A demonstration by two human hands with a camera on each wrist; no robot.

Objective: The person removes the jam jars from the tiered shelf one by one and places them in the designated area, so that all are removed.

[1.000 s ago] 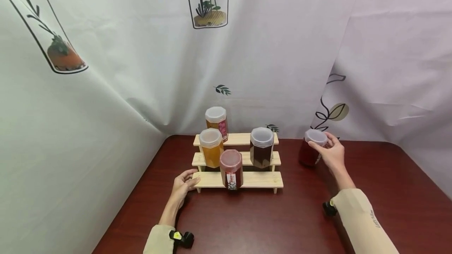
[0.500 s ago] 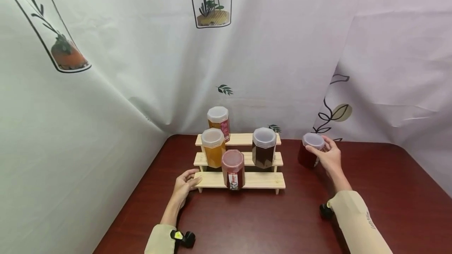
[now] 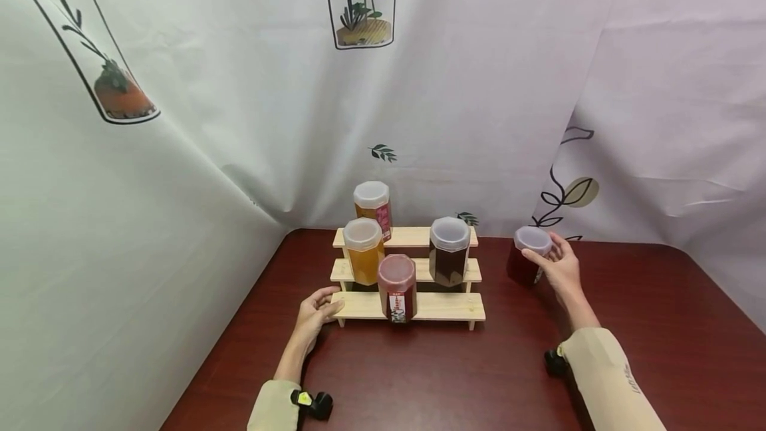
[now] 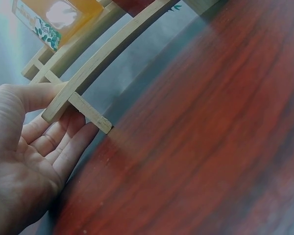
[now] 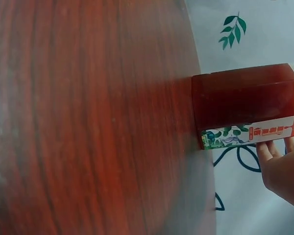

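Observation:
My left hand pinches the left end of the lowest step of a three-tier wooden display stand. In the left wrist view the thumb lies over the board and the fingers are below it. Off to the right, my right hand grips a dark red jar near its whitish lid, thumb in front and fingers behind. The jar is upright, its base at the table surface in the right wrist view, where its printed label shows.
On the stand are an amber jar on top, an orange jar and a dark brown jar on the middle step, and a red-lidded jar on the lowest. A printed curtain hangs behind the reddish-brown table.
My right hand and the dark red jar have shifted slightly left, nearer the stand. The left hand keeps its hold on the step. The head view has drifted a little.

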